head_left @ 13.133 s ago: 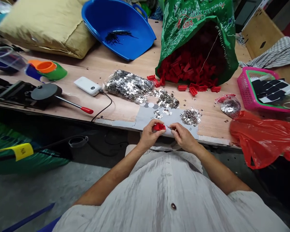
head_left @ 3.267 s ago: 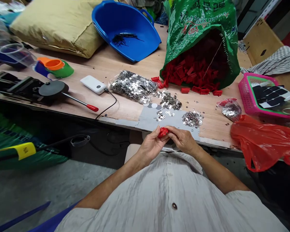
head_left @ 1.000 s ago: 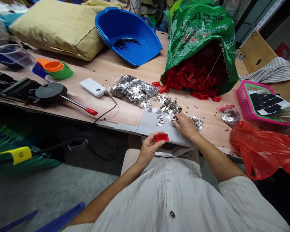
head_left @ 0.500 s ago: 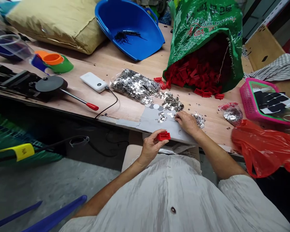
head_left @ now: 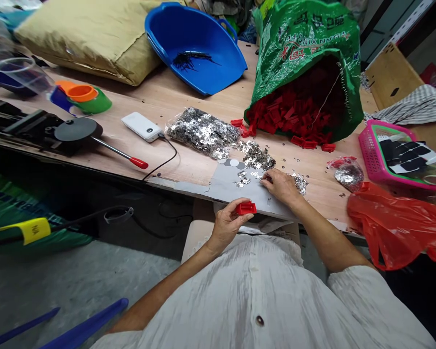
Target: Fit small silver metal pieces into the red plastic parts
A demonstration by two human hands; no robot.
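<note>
My left hand [head_left: 228,222] pinches a small red plastic housing [head_left: 246,208] just in front of the table's edge, its hollow side facing up. Over the grey mat [head_left: 221,184], my right hand [head_left: 279,185] has its fingertips pinched together beside a few small silver metal pieces [head_left: 243,179]; anything between those fingertips is too small to name. Behind it lies a loose pile of metal pieces [head_left: 257,156]. Another little heap of silver pieces [head_left: 300,183] is to the right of my wrist.
A clear bag of metal pieces [head_left: 203,132] lies behind the mat. A green sack [head_left: 276,63] spills red housings [head_left: 287,114]. Leftward are a white power bank [head_left: 140,126] and a red-tipped lever [head_left: 119,154]. A red plastic bag [head_left: 396,223] and pink basket [head_left: 371,152] stand right.
The camera view has shifted slightly. My right hand stays by the metal pieces with hardly any movement, and the left still holds the red housing.
</note>
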